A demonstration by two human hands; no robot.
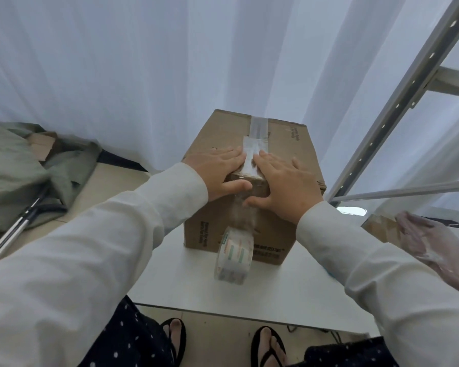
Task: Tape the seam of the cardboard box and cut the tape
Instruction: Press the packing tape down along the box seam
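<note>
Clearly the smoothing step is in hand: both hands press the clear tape flat along the top seam of the cardboard box, which stands on the white table. The left hand and right hand lie spread, palms down, either side of the strip — thumbs hooked over the near edge. The tape roll hangs uncut down the front, seemingly touching the table. Next comes cutting — no cutter is visible.

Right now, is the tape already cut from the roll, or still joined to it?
Still joined. A clear strip runs from the box top down its front to the tape roll on the table.
</note>
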